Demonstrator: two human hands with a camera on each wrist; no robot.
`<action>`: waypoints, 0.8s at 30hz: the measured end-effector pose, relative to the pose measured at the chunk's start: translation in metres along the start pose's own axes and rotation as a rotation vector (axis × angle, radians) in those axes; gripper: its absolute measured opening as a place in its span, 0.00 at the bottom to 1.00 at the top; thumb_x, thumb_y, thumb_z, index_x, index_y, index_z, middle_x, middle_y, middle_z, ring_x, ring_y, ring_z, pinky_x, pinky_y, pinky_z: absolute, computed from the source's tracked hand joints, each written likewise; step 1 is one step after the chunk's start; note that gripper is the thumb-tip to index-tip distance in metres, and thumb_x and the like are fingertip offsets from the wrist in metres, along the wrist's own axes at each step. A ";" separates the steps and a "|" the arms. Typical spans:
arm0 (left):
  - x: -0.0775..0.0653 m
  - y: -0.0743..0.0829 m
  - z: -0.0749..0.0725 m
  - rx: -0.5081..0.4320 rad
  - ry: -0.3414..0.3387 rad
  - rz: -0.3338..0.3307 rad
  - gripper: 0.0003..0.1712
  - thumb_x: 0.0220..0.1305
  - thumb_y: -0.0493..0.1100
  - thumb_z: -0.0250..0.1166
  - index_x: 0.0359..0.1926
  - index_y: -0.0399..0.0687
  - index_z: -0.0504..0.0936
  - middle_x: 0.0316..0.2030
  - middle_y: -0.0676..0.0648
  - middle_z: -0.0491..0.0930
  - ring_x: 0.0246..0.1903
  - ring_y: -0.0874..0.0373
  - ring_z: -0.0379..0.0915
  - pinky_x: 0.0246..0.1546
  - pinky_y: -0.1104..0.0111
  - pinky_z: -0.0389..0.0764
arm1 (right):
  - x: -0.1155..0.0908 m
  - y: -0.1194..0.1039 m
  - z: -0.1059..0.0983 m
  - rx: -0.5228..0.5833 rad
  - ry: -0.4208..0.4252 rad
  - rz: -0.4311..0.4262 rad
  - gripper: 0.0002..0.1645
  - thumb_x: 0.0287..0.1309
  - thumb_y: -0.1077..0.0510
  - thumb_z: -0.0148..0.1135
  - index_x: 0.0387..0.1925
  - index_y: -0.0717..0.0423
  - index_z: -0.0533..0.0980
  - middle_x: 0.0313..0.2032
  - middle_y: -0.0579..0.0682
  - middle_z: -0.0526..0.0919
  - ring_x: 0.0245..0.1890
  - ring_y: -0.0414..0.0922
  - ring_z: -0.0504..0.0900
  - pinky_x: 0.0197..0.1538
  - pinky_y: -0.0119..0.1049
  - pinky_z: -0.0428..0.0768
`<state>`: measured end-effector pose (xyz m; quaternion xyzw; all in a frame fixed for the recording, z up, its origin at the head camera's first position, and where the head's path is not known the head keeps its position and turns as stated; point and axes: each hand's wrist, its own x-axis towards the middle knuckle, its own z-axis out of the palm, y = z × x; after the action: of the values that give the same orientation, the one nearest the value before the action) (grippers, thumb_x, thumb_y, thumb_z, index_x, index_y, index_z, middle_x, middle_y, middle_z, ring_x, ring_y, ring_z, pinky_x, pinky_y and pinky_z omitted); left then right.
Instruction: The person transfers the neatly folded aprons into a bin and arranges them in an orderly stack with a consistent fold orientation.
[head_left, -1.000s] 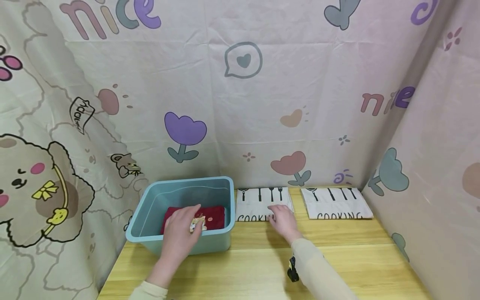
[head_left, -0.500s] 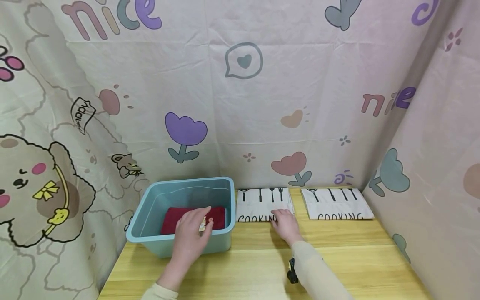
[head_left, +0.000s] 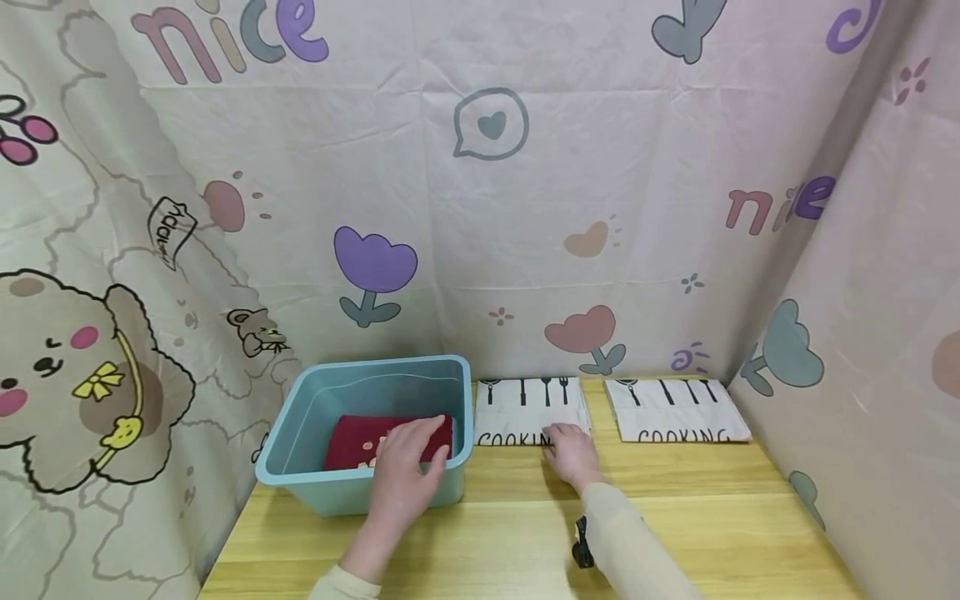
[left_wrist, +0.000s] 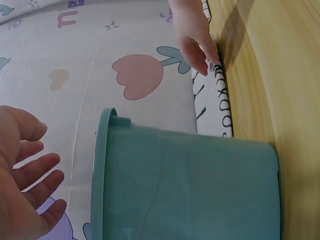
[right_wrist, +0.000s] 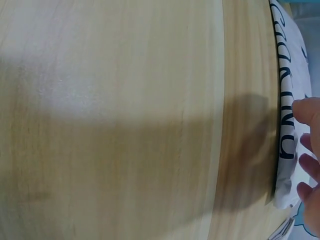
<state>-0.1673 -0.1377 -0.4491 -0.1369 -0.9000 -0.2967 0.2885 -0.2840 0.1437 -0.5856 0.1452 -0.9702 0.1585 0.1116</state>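
Left hand [head_left: 406,468] shifted right along blue tub [head_left: 330,497], more red cloth [head_left: 352,442] visible beside it, right hand [head_left: 573,457] drawn slightly back

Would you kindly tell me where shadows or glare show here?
Right wrist view: pale glare and a broad shadow on the wooden table; left wrist view: a shadow beside the right hand; head view: soft, fairly even light, with the curtain darker in its right corner.

Lower centre of the head view, the left grip [head_left: 405,471] is hiding part of the red cloth [head_left: 356,435]; just to its right, the right grip [head_left: 573,457] is covering the last letters on a white cloth [head_left: 517,410], contact looking unclear. Left wrist view: the bottom edge is cutting off the blue tub [left_wrist: 192,182]!
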 end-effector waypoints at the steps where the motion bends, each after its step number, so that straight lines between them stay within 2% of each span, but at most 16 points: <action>1: 0.000 0.001 0.002 -0.007 0.000 0.000 0.32 0.49 0.41 0.79 0.58 0.48 0.81 0.52 0.47 0.82 0.53 0.49 0.75 0.54 0.48 0.75 | -0.001 0.000 0.001 -0.001 -0.007 0.001 0.21 0.55 0.59 0.70 0.52 0.59 0.80 0.54 0.61 0.80 0.56 0.60 0.75 0.59 0.57 0.72; 8: 0.000 0.009 0.012 -0.069 0.025 0.023 0.30 0.50 0.38 0.78 0.56 0.47 0.82 0.51 0.47 0.82 0.52 0.50 0.75 0.53 0.50 0.77 | -0.004 0.002 0.003 -0.027 -0.057 0.013 0.20 0.57 0.58 0.69 0.51 0.58 0.80 0.55 0.59 0.80 0.56 0.58 0.76 0.59 0.55 0.72; 12: 0.000 0.015 0.017 -0.104 0.020 -0.003 0.28 0.52 0.38 0.77 0.57 0.49 0.82 0.52 0.48 0.82 0.53 0.51 0.75 0.54 0.51 0.76 | -0.004 0.003 0.002 -0.023 -0.069 0.026 0.19 0.58 0.59 0.69 0.51 0.58 0.81 0.53 0.58 0.81 0.55 0.58 0.76 0.59 0.54 0.72; 19: 0.000 0.021 0.025 -0.148 0.028 -0.011 0.25 0.56 0.37 0.74 0.56 0.46 0.82 0.52 0.46 0.82 0.54 0.50 0.74 0.55 0.52 0.76 | -0.007 0.004 0.005 -0.037 0.002 0.033 0.13 0.54 0.61 0.71 0.43 0.55 0.84 0.41 0.53 0.83 0.43 0.54 0.79 0.47 0.52 0.78; 24: 0.000 0.027 0.029 -0.181 0.038 -0.019 0.23 0.57 0.37 0.73 0.55 0.47 0.83 0.52 0.46 0.82 0.54 0.50 0.74 0.53 0.52 0.77 | -0.009 0.006 0.008 -0.036 0.045 0.038 0.10 0.50 0.64 0.72 0.37 0.53 0.85 0.35 0.49 0.82 0.36 0.51 0.78 0.41 0.50 0.78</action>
<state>-0.1686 -0.0993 -0.4559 -0.1482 -0.8650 -0.3822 0.2892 -0.2783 0.1484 -0.5966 0.1212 -0.9727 0.1462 0.1332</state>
